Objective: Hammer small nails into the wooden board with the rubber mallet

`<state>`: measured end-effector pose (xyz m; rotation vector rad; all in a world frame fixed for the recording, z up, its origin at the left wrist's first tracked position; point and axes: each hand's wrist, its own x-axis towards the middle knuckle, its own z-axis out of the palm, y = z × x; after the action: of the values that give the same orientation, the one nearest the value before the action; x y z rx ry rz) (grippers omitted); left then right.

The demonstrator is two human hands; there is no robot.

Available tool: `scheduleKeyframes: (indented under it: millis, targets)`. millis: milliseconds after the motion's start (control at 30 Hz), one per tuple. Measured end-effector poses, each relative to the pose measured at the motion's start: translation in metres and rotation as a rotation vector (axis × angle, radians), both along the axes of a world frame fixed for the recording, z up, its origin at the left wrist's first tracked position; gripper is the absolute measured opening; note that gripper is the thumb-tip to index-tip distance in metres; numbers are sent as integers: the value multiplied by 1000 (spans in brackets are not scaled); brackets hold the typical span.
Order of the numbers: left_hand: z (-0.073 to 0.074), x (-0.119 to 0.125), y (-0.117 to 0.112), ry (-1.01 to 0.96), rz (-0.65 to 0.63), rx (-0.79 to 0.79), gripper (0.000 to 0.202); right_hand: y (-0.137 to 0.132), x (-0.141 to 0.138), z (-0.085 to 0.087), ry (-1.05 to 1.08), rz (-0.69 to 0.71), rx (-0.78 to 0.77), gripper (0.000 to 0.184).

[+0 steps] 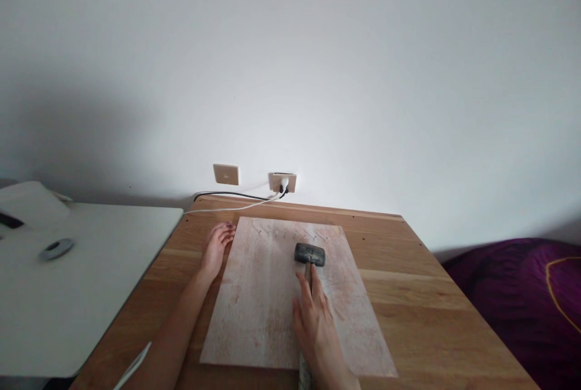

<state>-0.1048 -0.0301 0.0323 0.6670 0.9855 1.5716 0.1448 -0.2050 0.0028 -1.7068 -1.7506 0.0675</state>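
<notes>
A pale whitewashed board lies flat on a wooden table. A row of small nails stands near the board's far edge. A hammer with a dark head rests on the board, its handle running back toward me. My right hand lies over the handle with the fingers stretched along it. My left hand rests flat, fingers spread, on the table at the board's left edge near its far corner.
A white surface adjoins the table on the left, with a small round grey object on it. Wall sockets with white and black cables sit behind the table. A purple bedcover lies to the right.
</notes>
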Motion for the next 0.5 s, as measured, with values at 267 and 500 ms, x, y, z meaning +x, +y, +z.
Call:
scheduleKeyframes:
  millis: [267, 500]
  targets:
    - [-4, 0, 1, 23, 10, 11, 29, 4, 34, -3, 114, 88, -37, 88]
    - [-2, -1, 0, 10, -2, 10, 28, 9, 59, 11, 129, 3, -57, 54]
